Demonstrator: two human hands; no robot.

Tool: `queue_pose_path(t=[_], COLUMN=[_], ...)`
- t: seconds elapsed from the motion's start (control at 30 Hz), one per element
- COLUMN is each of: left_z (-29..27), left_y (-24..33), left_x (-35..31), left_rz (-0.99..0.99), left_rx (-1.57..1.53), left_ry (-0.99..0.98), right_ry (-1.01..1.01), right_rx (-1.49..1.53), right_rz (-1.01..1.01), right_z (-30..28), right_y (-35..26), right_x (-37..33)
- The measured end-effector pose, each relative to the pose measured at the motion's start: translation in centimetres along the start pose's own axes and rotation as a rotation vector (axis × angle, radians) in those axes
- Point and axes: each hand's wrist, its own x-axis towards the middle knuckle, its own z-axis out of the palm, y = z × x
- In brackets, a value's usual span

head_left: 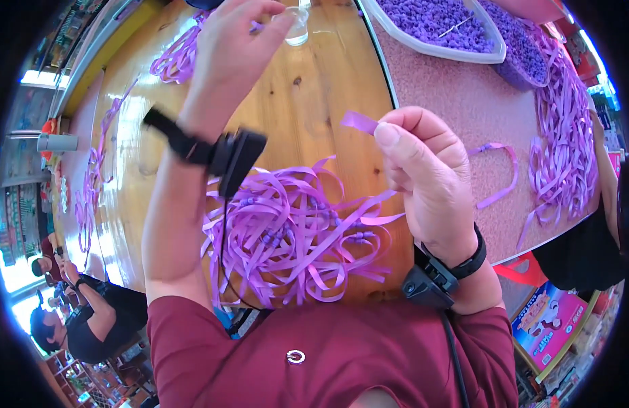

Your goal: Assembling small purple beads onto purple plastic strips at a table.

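My right hand [427, 170] is closed, thumb against bent forefinger, pinching a purple ribbon [359, 122] whose short flat end sticks out to the left. My left hand [240, 37] reaches far forward, its thumb and forefinger drawn together beside a small clear cup [297, 28]. A bit of purple shows between those fingers; what they hold is too small to make out. Below and between my forearms lies a loose heap of purple ribbons [280, 231], with small purple beads [359, 237] threaded on some of them.
On the pink cloth [450, 102] at right stand a white tray [495, 54] of small purple pieces and a second container [532, 78] of them. A long ribbon bundle [563, 149] hangs near the right edge. More ribbons [175, 58] lie far left. Another person [90, 319] sits at left.
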Motion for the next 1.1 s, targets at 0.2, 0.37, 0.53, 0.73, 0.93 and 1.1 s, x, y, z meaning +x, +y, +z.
queue_pose_path(t=[0.2,0.37,0.53,0.73,0.93,1.1], left_z=[-3.7,-4.1,-3.9,-4.6,-4.0,-3.8], left_y=[9.2,9.1,9.6,10.5,9.2,9.9], left_x=[-7.5,-10.2,-11.3,-11.1,-10.7,-11.0], left_rz=[-0.544,-0.078,-0.134,-0.216,0.068,-0.041], left_rx=[-0.821,-0.504,-0.608,-0.627,-0.388,-0.466], left_ry=[-0.105,-0.133,-0.039,-0.02,0.042,0.03], right_ry=[-0.074,-0.107,-0.122,-0.114,-0.162,-0.207], right_rx=[-0.078,-0.092,-0.16,-0.204,-0.162,-0.59], right_rz=[-0.008,0.02,0.022,0.003,0.045,-0.414], right_z=[0.8,1.5,1.8,1.7,1.8,1.4], right_y=[0.0,0.6,0.7,0.7,0.7,1.5], right_x=[-0.8,-1.5,-1.8,-2.1,-2.4,-1.9])
